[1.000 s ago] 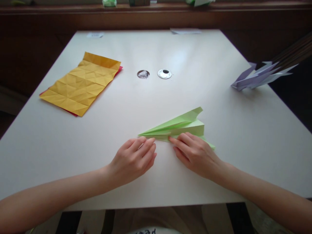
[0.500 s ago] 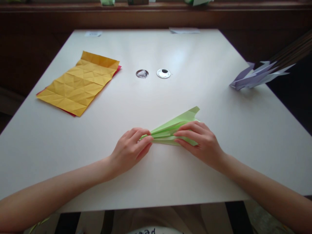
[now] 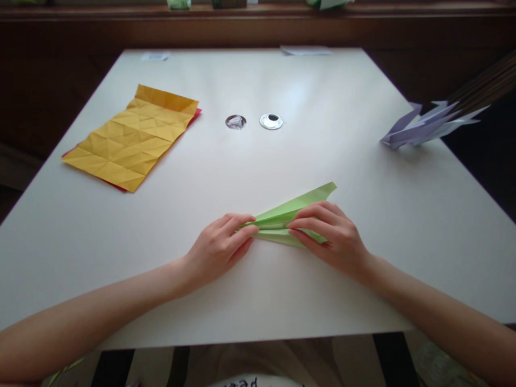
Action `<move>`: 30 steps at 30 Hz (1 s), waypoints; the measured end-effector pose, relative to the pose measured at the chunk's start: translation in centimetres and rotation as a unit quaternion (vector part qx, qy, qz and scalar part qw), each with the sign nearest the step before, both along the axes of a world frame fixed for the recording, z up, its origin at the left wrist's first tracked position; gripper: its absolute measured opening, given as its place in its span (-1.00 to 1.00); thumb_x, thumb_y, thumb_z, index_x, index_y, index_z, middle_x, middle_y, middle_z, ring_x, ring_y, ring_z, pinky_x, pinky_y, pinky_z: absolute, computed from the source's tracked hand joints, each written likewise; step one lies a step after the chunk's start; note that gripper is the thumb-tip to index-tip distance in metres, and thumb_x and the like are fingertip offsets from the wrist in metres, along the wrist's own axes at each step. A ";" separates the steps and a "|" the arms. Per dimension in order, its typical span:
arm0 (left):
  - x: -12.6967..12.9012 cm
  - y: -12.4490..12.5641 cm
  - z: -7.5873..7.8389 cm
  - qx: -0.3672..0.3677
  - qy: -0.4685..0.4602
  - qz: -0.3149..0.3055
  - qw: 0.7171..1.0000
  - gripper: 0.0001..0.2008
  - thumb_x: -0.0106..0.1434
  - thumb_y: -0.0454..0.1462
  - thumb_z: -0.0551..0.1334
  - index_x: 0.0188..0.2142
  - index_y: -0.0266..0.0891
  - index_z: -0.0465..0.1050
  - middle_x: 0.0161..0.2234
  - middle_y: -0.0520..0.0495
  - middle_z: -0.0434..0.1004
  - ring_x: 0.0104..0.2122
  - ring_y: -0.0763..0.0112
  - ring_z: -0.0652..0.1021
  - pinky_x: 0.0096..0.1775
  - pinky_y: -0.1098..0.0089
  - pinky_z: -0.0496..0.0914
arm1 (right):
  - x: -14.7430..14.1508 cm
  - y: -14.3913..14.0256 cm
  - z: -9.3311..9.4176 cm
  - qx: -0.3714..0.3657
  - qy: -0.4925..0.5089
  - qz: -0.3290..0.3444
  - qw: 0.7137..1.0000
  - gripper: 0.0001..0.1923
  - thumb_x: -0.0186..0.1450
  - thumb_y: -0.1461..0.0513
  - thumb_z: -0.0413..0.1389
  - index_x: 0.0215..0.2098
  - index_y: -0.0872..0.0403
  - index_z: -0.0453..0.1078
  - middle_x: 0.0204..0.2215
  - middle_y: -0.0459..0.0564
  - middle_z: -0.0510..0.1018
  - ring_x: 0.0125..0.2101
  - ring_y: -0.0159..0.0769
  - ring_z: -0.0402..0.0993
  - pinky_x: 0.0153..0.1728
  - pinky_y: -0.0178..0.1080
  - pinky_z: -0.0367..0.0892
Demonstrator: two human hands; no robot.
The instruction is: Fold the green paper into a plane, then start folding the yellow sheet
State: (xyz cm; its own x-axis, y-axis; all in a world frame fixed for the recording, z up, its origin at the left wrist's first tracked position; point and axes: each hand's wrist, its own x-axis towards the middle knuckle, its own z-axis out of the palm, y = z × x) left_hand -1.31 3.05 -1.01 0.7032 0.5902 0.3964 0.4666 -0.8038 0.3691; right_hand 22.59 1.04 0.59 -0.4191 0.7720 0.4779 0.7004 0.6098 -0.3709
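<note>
A light green sheet of folded paper (image 3: 288,208) lies low over the near middle of the white table (image 3: 193,193), narrow at its left end and fanning out to the right. My left hand (image 3: 223,239) is closed on the narrow end, with thumb and fingers pinching it. Further along the folds, my right hand (image 3: 328,228) grips the inner layers between its thumb and fingertips. Part of the wide end is hidden behind the right hand, and the left tip is covered by the left fingers.
Creased yellow paper (image 3: 129,140) rests over a red sheet (image 3: 195,114) at the left. Folded purple paper (image 3: 419,126) stands near the right edge. Two round table inserts (image 3: 236,122) sit past the hands. White paper (image 3: 305,51) lies at the far edge.
The green paper has shifted slightly right, and its upper flap has tipped lower. My left hand has slid a little to the right; my right hand has barely moved.
</note>
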 end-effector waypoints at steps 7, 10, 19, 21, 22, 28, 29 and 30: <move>-0.1 0.2 0.0 -0.079 -0.043 0.003 0.996 -0.82 0.24 -0.39 0.07 -0.17 -0.23 0.33 -0.16 -0.09 0.41 -0.17 0.41 0.40 -0.14 0.37 0.36 | -0.1 0.3 -0.7 -0.020 -0.005 0.001 1.000 -0.86 0.19 0.24 0.11 -0.25 0.06 0.38 -0.32 -0.03 0.55 -0.29 -0.31 0.44 -0.26 -0.24 0.28; 0.0 0.2 -0.2 -0.091 -0.047 -0.001 0.995 -0.82 0.25 -0.39 0.07 -0.16 -0.22 0.33 -0.17 -0.08 0.41 -0.18 0.42 0.40 -0.14 0.37 0.35 | -0.3 0.3 -0.9 -0.029 -0.016 0.003 0.999 -0.84 0.20 0.23 0.11 -0.23 0.06 0.38 -0.32 -0.02 0.55 -0.29 -0.30 0.44 -0.26 -0.23 0.28; 0.0 0.2 -0.3 -0.080 -0.018 -0.007 0.997 -0.83 0.23 -0.25 0.14 -0.19 -0.23 0.37 -0.26 -0.07 0.43 -0.27 0.41 0.39 -0.24 0.40 0.36 | -0.7 -0.2 -0.9 -0.033 -0.052 0.042 0.997 -0.90 0.22 0.25 0.07 -0.31 0.06 0.41 -0.42 -0.05 0.51 -0.38 -0.35 0.36 -0.33 -0.25 0.22; -0.1 0.1 -0.2 -0.074 -0.007 -0.005 0.997 -0.85 0.24 -0.25 0.13 -0.21 -0.22 0.39 -0.27 -0.05 0.43 -0.28 0.42 0.38 -0.27 0.41 0.35 | -0.8 -0.3 -0.8 -0.031 -0.061 0.043 0.997 -0.91 0.23 0.26 0.06 -0.35 0.07 0.41 -0.43 -0.05 0.49 -0.39 -0.35 0.35 -0.33 -0.25 0.21; -0.1 0.2 -0.2 -0.071 -0.004 -0.004 0.997 -0.85 0.24 -0.25 0.13 -0.22 -0.21 0.39 -0.27 -0.05 0.43 -0.29 0.42 0.38 -0.28 0.42 0.34 | -0.9 -0.4 -0.8 -0.029 -0.066 0.043 0.996 -0.91 0.23 0.26 0.05 -0.36 0.07 0.40 -0.43 -0.05 0.49 -0.39 -0.35 0.34 -0.33 -0.25 0.20; 0.0 0.2 -0.2 -0.063 0.003 -0.005 0.998 -0.87 0.24 -0.24 0.13 -0.27 -0.20 0.39 -0.30 -0.04 0.43 -0.31 0.43 0.37 -0.30 0.43 0.32 | -1.4 -0.8 -0.6 0.000 -0.094 0.045 0.995 -0.94 0.22 0.28 0.06 -0.38 0.10 0.36 -0.42 -0.03 0.47 -0.40 -0.33 0.29 -0.34 -0.24 0.19; 0.0 0.2 -0.2 -0.064 0.004 -0.006 0.998 -0.88 0.24 -0.24 0.12 -0.28 -0.20 0.39 -0.30 -0.04 0.43 -0.32 0.43 0.37 -0.30 0.44 0.32 | -1.4 -0.9 -0.6 0.001 -0.098 0.047 0.994 -0.93 0.22 0.27 0.06 -0.39 0.11 0.36 -0.43 -0.03 0.47 -0.40 -0.33 0.29 -0.34 -0.23 0.19; 0.0 0.1 -0.2 -0.064 0.005 -0.006 0.998 -0.88 0.25 -0.24 0.11 -0.29 -0.20 0.39 -0.30 -0.03 0.43 -0.32 0.44 0.37 -0.30 0.44 0.32 | -1.5 -1.0 -0.6 0.001 -0.103 0.051 0.993 -0.92 0.22 0.25 0.06 -0.39 0.11 0.36 -0.43 -0.03 0.46 -0.40 -0.32 0.29 -0.34 -0.23 0.19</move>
State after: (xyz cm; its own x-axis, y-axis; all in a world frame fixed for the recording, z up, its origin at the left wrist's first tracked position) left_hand -1.27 3.17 -1.21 0.7132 0.6278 0.3119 0.4618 -0.7555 0.4647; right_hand 21.11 0.06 0.02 -0.5835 0.7202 0.3754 0.6964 0.6815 -0.2249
